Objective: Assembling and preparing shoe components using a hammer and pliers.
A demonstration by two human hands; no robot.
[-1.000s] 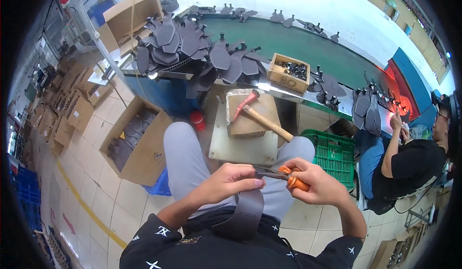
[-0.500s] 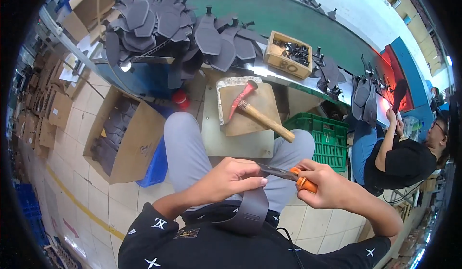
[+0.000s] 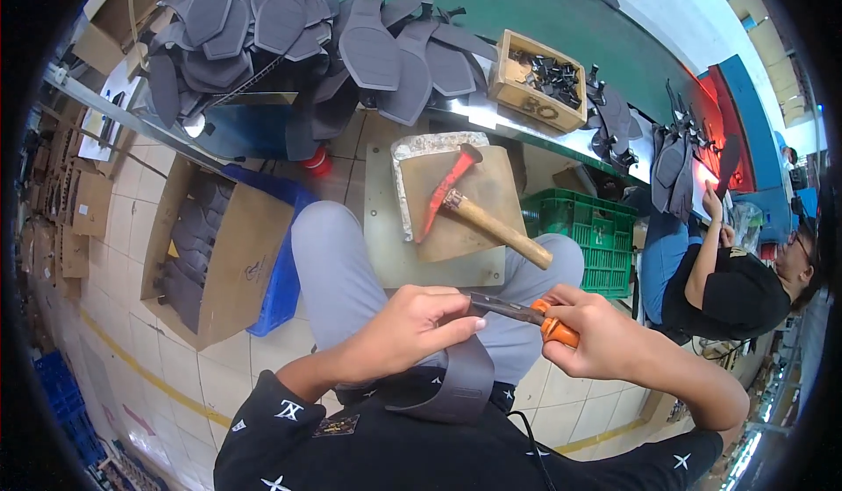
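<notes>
Pinched in my left hand (image 3: 408,329) is a dark grey-brown flap (image 3: 467,381), which hangs down in front of my shirt. My right hand (image 3: 601,333) is wrapped round the orange handles of a pair of pliers (image 3: 509,308). The pliers' dark jaws point left and meet the top of the flap beside my left fingertips; exactly what they bite is hidden there. Beyond my hands, between my knees, a hammer (image 3: 491,223) with a red head and wooden handle lies on a tan board (image 3: 438,179).
Grey paddle-shaped flaps (image 3: 368,48) are heaped along the green-topped bench (image 3: 491,0). Small black parts fill a wooden box (image 3: 539,109). A carton (image 3: 241,254) of flaps stands left of my knees, a green crate (image 3: 583,241) to the right. A co-worker (image 3: 737,285) sits at far right.
The whole view has shifted slightly, with the bench now sitting higher in it. Both hands keep their hold on the flap and the pliers, nearly in the same place.
</notes>
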